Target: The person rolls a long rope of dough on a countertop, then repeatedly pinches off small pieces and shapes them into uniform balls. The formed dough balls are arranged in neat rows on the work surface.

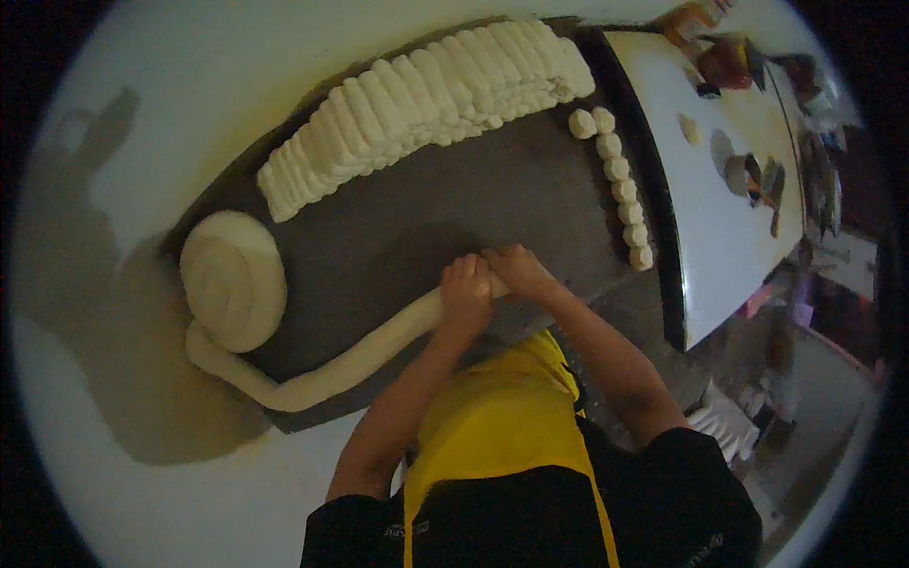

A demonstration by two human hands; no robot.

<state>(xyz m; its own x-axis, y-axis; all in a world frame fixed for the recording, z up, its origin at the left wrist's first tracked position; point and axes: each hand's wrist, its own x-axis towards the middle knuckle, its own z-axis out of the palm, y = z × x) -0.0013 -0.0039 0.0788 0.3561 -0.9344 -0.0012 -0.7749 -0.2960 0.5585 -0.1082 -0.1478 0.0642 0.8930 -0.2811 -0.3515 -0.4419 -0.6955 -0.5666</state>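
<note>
A long rope of dough (355, 355) runs along the near edge of a dark work surface (369, 248). Its left part bends back to a large coiled mound of dough (234, 280). My left hand (466, 287) grips the rope near its right end. Against it, my right hand (520, 271) has its fingers closed around the end of the rope; the fingers hide the tip. Across the far side lies a long row of dough strips (426, 92), packed side by side. Several small dough pieces (624, 190) form a line at the right.
Right of the dark surface stands a white tabletop (717, 213) with a raised dark edge (657, 192). A small metal container (742, 174) and a red-brown container (726, 64) are on it. White gloves (724, 422) lie lower right. A pale wall (71, 213) borders the left.
</note>
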